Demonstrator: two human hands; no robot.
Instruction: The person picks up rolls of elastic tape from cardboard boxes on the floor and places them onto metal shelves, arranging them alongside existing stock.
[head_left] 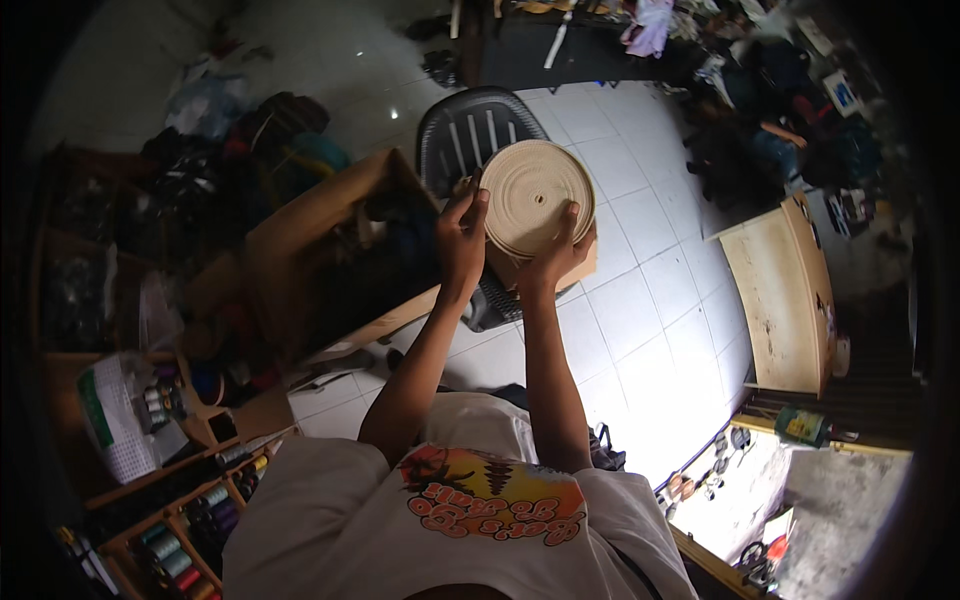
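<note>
Evidently nearest, right hand (pixel 558 255): part-closed, gripping the beige roll (pixel 532 190) at its five o'clock, thumb across the face.
Left hand (pixel 463 235): part-closed, holding its rim, nine o'clock.
Roll: between hands, round, no long axis.
Chair (pixel 438 148): beyond, eleven o'clock.

Beige roll (pixel 538 190): being held above the chair (pixel 440 150)
Left hand (pixel 463 237): gripping the roll
Right hand (pixel 553 262): gripping it, thumb lying across its face
Open box (pixel 312 213): standing left of the chair
</note>
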